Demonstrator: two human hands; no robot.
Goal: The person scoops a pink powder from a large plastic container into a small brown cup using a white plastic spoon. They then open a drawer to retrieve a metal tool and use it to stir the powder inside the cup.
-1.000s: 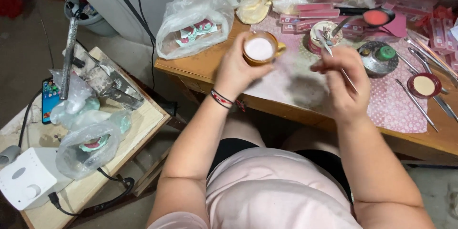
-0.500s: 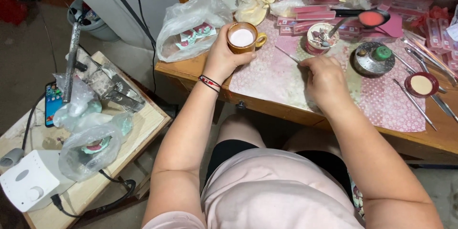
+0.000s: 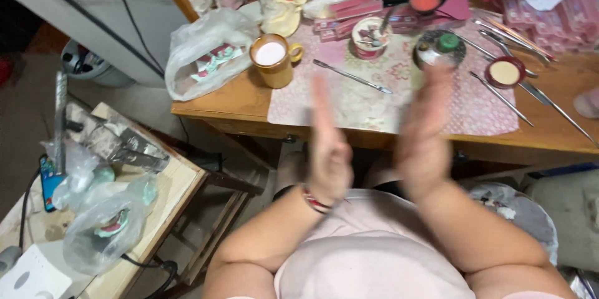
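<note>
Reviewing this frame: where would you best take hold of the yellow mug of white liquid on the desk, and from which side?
Grip the yellow mug by its handle, which juts out on its right, toward the patterned mat. Coming from that side looks easiest: the plastic bag crowds its left, and the mug stands upright and full, so a level handle grip probably avoids spilling. Both hands, left hand and right hand, are empty.

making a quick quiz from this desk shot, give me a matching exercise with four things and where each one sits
Things:
1. yellow mug
2. small red dish
3. clear plastic bag
4. metal spatula

Places:
A. far left end of the desk, at the corner
B. on the patterned mat, above the left hand
C. right part of the mat, among long metal tools
D. at the mat's left edge, right of the bag

Pairs: 1-D, 2-C, 3-A, 4-B
</note>
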